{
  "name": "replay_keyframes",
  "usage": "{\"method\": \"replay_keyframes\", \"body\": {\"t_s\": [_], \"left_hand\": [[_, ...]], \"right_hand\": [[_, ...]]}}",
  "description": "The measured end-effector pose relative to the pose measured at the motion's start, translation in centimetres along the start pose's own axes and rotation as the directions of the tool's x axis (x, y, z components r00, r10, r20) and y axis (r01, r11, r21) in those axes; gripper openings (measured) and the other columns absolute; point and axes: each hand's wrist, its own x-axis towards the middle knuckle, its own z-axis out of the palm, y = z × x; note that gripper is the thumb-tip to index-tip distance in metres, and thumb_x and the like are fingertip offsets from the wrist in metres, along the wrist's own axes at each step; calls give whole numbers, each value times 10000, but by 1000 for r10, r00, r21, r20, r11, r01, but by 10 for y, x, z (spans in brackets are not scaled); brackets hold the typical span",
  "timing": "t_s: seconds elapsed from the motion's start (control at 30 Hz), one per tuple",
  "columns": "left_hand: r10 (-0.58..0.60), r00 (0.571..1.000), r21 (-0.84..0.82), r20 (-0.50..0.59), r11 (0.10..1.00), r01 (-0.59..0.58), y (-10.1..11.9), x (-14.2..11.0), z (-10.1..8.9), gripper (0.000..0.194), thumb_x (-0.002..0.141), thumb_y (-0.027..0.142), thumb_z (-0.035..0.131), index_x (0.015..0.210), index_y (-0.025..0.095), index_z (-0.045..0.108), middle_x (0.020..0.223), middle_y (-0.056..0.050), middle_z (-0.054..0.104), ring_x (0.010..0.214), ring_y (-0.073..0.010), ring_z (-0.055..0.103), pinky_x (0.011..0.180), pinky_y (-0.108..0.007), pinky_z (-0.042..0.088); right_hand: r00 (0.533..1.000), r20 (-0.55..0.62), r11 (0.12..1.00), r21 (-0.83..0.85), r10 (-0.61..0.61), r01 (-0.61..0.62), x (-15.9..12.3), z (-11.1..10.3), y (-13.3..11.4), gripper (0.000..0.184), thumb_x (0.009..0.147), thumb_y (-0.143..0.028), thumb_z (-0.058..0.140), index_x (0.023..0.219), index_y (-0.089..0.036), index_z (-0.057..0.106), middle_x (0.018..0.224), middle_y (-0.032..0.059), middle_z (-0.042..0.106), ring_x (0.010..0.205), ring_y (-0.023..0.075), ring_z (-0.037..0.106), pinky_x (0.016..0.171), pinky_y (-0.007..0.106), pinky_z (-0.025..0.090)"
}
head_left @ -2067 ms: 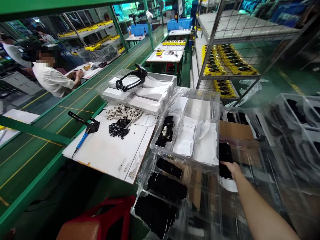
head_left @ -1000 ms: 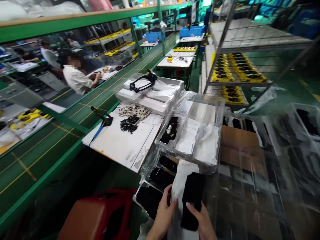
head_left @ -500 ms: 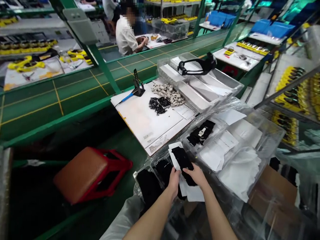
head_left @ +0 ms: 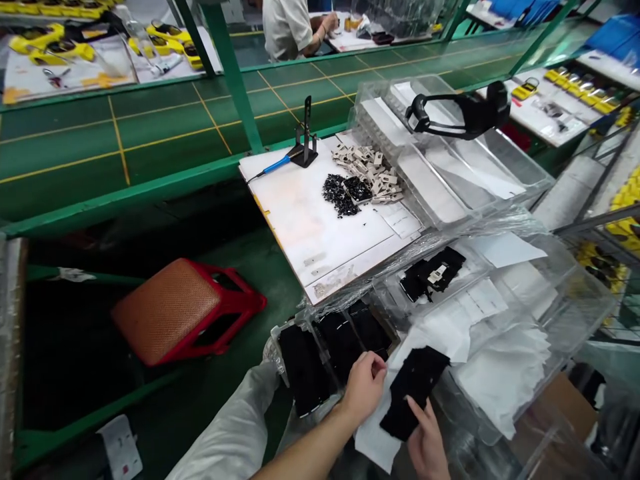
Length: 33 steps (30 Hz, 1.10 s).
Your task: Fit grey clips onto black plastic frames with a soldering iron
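Observation:
My right hand [head_left: 427,433] grips a flat black fabric piece [head_left: 416,390], its thumb on top. Under the fabric lies a sheet of white paper [head_left: 377,433], sticking out on the left and below. My left hand [head_left: 365,387] is just left of the fabric, over the paper's edge, with fingers curled in together; whether anything small is between them I cannot make out. Beside the left hand stands a clear divided tray [head_left: 278,353] of stacked black pieces [head_left: 305,370]. Farther right, a clear bin holds white sheets [head_left: 500,373] and a black bundle with a light clip [head_left: 437,272].
A white work board [head_left: 285,213] carries a blue-handled tool [head_left: 275,165] in a stand, small black parts [head_left: 340,195] and beige parts [head_left: 373,170]. A black strap assembly [head_left: 465,115] rests on clear trays. A red stool [head_left: 187,310] stands left. A co-worker [head_left: 290,30] sits beyond the green conveyor.
My right hand has moved right and down with the fabric and paper. My left hand has come away from the fabric, its fingers curled. The view has shifted, uncovering more of the divided tray.

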Motion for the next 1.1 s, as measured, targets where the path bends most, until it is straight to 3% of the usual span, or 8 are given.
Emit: {"method": "replay_keyframes", "body": {"t_s": [0.17, 0.37, 0.5, 0.63, 0.7, 0.8, 0.97, 1.1], "left_hand": [[90, 996, 134, 2, 987, -89, 34, -4, -15, 207, 847, 134, 517, 917, 216, 694, 875, -48, 631, 816, -205, 565, 767, -337, 428], [191, 981, 160, 35, 968, -194, 85, 4, -27, 219, 847, 221, 580, 994, 226, 742, 856, -55, 664, 792, -217, 599, 776, -342, 453], [215, 971, 82, -102, 975, -207, 111, 16, -62, 200, 839, 292, 608, 954, 223, 757, 923, -60, 697, 887, -225, 610, 840, -334, 455], [62, 937, -67, -344, 994, -90, 107, 25, -123, 317, 780, 406, 678, 975, 160, 716, 954, -70, 722, 929, -238, 627, 878, -349, 459], [-60, 925, -164, -375, 986, -2, 96, 16, -153, 416, 738, 449, 716, 1010, 134, 693, 921, -72, 732, 877, -239, 650, 821, -346, 484], [-238, 916, -287, -322, 947, 146, 80, -17, -184, 461, 711, 417, 748, 1058, 121, 678, 866, -76, 743, 780, -243, 681, 705, -337, 511], [-442, 875, -437, -197, 839, 325, 61, -87, -207, 374, 684, 272, 747, 1032, 143, 711, 848, -73, 756, 789, -258, 700, 706, -344, 529], [-552, 814, -524, -182, 755, 394, 56, -113, -216, 349, 597, 218, 757, 941, 155, 740, 831, -56, 756, 779, -245, 687, 669, -303, 516]], "right_hand": [[998, -21, 987, 155, 56, -52, -2, 4, 26, 295, 641, -550, 750, 792, -297, 742, 873, 20, 778, 1045, 347, 672, 933, 554, 501], [999, 40, 972, 236, -5, -4, 7, 38, 23, 472, 658, -551, 689, 1068, -320, 729, 955, 34, 773, 1009, 348, 677, 920, 570, 488], [994, 44, 985, 151, -96, 88, 16, 39, 7, 481, 694, -512, 671, 1133, -316, 691, 989, 17, 763, 997, 308, 679, 895, 501, 512], [975, 128, 976, -96, -182, 195, 40, 31, -18, 423, 815, -460, 668, 1153, -207, 652, 1072, 44, 720, 1024, 271, 659, 931, 473, 494], [958, 210, 931, -267, -196, 249, 61, 32, -30, 372, 873, -399, 664, 1160, -164, 633, 1149, 63, 674, 1071, 262, 629, 957, 485, 474], [945, 295, 804, -522, -143, 285, 99, 43, -43, 287, 909, -324, 651, 1144, -161, 631, 1197, 70, 636, 1088, 251, 607, 943, 477, 484], [946, 323, 566, -779, -8, 271, 150, 69, -47, 266, 932, -310, 625, 1161, -174, 618, 1181, 73, 635, 1003, 216, 638, 870, 430, 532], [967, 249, 430, -868, -56, 249, 161, 86, -40, 356, 939, -312, 614, 1272, -200, 564, 1311, 95, 567, 1119, 253, 591, 942, 486, 495]]}}
